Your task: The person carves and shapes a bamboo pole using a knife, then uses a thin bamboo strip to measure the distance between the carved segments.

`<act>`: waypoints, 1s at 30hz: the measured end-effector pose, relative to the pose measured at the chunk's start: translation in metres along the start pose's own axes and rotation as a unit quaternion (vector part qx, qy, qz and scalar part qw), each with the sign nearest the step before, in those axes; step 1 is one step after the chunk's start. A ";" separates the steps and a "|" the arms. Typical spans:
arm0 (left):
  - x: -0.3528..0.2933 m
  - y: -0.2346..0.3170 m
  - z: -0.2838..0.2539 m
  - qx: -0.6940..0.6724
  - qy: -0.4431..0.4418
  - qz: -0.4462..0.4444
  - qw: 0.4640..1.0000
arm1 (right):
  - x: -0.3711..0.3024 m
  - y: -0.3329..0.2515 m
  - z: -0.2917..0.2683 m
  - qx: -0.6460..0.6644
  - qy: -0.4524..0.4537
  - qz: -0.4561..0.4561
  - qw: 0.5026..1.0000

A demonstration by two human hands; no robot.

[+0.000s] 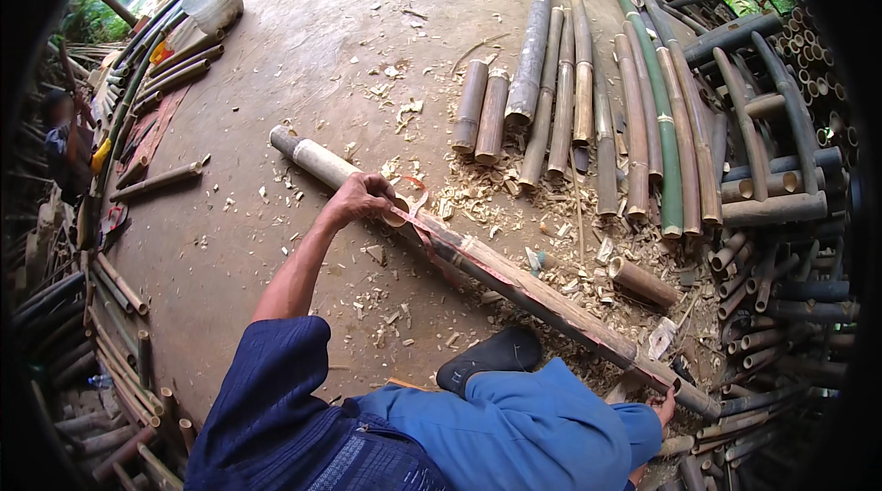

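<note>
A long bamboo pole (542, 293) slants across in front of me, from the middle to the lower right. A thin red tape (501, 278) runs along its side, its loose end curling up beside my left hand (360, 198). That hand is closed in a pinch on the tape, close to the pole's far end. Beneath its fingers lies a shorter, pale bamboo piece (317, 160), its cut opening toward the pole. My right hand (665, 406), partly hidden by my knee and the pole, has its fingers curled around the pole's near end.
Wood shavings (482, 202) litter the concrete floor. Several bamboo poles (583, 78) lie at the upper right, and a short cut piece (641, 282) sits nearer. Stacked bamboo (776, 206) lines the right edge. A translucent bucket (213, 4) stands far left, near another person (66, 142).
</note>
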State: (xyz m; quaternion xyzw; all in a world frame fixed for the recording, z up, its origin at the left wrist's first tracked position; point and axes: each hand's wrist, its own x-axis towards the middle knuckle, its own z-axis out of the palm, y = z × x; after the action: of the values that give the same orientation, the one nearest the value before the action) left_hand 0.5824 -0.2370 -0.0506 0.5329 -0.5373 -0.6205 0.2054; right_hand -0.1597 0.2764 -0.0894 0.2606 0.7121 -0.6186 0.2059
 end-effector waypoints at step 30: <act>-0.005 -0.002 0.001 -0.055 0.038 0.010 0.998 | 0.011 0.002 -0.004 0.028 0.016 0.011 0.999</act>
State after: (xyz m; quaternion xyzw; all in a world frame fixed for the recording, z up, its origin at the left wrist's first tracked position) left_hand 0.5838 -0.2321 -0.0502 0.5382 -0.4995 -0.6268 0.2609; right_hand -0.1668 0.2820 -0.0974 0.2841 0.6948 -0.6314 0.1944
